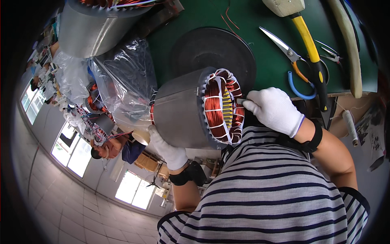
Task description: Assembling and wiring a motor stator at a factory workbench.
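Observation:
A grey motor stator [178, 110] lies tilted on its side at the table's near edge. Its near-right end shows copper windings [213, 110] tied with white lacing, with yellow strips inside the bore. My left hand [168, 152], in a white glove, grips the stator low at its left end; some of its fingers are hidden behind the body. Also gloved in white, my right hand [274, 110] is closed in a pinch at the right rim of the windings. Whatever its fingertips hold is too small to make out.
A black round turntable [213, 42] sits behind the stator on the green table [260, 57]. To the right lie scissors [290, 53], a yellow-handled mallet [306, 36] and small snips [332, 55]. Clear plastic bags [126, 77] and a second stator [95, 32] stand left; a person [111, 148] works beyond.

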{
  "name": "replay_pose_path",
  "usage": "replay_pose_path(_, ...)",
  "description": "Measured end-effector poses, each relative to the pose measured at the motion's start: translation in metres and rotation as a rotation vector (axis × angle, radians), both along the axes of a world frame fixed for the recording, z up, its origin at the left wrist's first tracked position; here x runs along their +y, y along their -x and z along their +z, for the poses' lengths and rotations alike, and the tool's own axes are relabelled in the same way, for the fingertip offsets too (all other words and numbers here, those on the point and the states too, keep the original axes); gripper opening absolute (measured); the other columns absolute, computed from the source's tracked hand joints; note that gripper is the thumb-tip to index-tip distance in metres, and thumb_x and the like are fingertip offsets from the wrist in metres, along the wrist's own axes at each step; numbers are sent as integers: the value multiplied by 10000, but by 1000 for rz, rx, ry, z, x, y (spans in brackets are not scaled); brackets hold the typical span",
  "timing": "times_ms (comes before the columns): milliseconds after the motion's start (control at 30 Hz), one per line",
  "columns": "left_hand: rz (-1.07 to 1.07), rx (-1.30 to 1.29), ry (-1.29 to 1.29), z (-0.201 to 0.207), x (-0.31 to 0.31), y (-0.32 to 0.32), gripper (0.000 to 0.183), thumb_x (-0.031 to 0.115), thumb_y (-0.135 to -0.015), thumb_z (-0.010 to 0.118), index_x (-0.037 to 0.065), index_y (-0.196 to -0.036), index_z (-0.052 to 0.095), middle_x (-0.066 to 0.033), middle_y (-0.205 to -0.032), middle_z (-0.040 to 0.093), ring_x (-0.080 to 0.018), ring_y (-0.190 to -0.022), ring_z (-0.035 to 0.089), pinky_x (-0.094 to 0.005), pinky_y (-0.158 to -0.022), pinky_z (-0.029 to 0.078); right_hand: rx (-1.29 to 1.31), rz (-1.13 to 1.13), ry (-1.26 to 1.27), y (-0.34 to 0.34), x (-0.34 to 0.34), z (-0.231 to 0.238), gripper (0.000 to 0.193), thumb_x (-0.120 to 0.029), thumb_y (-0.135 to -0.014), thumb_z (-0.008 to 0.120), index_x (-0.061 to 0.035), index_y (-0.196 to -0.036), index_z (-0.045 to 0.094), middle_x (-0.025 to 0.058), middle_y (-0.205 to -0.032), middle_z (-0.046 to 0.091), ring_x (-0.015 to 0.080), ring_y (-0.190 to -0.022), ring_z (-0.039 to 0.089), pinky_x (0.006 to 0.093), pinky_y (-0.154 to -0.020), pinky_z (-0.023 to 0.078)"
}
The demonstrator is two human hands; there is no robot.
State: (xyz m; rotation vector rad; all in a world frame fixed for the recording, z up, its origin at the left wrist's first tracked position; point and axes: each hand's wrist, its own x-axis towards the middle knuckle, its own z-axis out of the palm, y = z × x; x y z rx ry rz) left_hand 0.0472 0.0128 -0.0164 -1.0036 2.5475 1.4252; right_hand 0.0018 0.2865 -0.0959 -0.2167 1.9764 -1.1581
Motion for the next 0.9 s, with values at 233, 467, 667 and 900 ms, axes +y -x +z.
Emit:
replay_pose_path(233,-521,93,589,-1,3,3,324,71,-807,658,-48,-1089,553,-145,-948,643,-265,-833,632,-338,-769,485,-95,190,-189,26,-21,4,303,-293,-891,569,-50,-767,702,168,-671,648,322,-656,664,420,-623,535)
replay_pose_path(467,-345,73,495,-2,22,19,278,173,-984,411,-35,-1016,593,-112,-885,636,-245,-812,617,-340,-734,475,-25,180,-170,18,-18,1,293,-294,-886,573,-51,-773,690,163,-659,635,335,-648,648,422,-609,521)
replay_pose_path(667,-199,-86,149,11,12,33,331,225,-962,489,-16,-1170,579,-141,-1043,639,-244,-985,613,-337,-884,467,510,-105,-367,32,35,41,254,-145,-749,700,-38,-967,624,146,-915,608,328,-811,596,422,-714,465)
replay_pose_path(900,-136,28,-480,-5,2,27,527,457,-967,459,-46,-937,615,-7,-774,587,-97,-740,517,-283,-669,434,53,-451,214,4,11,74,510,-331,-969,502,64,-1290,473,165,-1235,569,240,-1198,503,321,-1039,339)
